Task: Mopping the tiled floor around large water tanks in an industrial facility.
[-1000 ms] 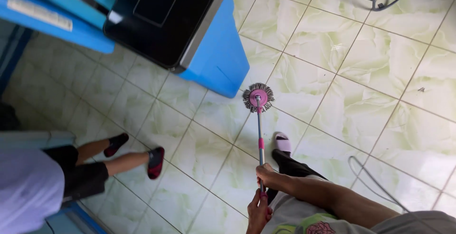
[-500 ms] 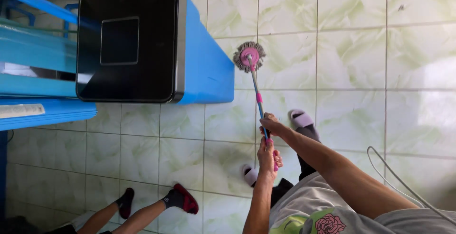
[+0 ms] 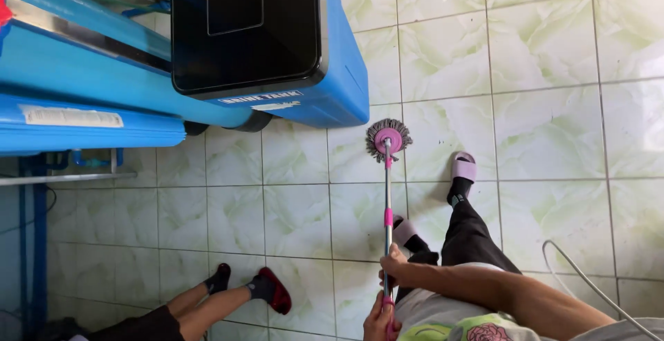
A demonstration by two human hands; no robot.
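Two hands are on the mop handle (image 3: 387, 209) as I look down. My right hand (image 3: 394, 266) is the upper grip, fingers wrapped around the silver shaft just below a pink band. My left hand (image 3: 379, 319) is the lower grip, at the bottom edge of the view, curled around the pink end of the handle. Both grips are pressed tight on the shaft, one just above the other, nearly touching.

From there the handle runs almost straight away from me to the mop head (image 3: 388, 139), a round pink hub ringed with grey strands, lying flat on the tiled floor (image 3: 546, 126). The head sits just beside the corner of a blue tank (image 3: 342, 71) with a black lid (image 3: 245, 30) on top; I cannot tell whether the strands touch the tank.

My feet flank the handle: the right foot in a pale pink slipper (image 3: 463, 168) is ahead and to the right of the mop head, the left slipper (image 3: 403, 230) is close by the shaft, partly hidden.

Lower left, another person's legs reach in, with dark socks and a red-soled slipper (image 3: 277, 291). Blue pipes (image 3: 90, 78) lie along the left side. A pale hose (image 3: 588, 282) curves over the tiles at the right.
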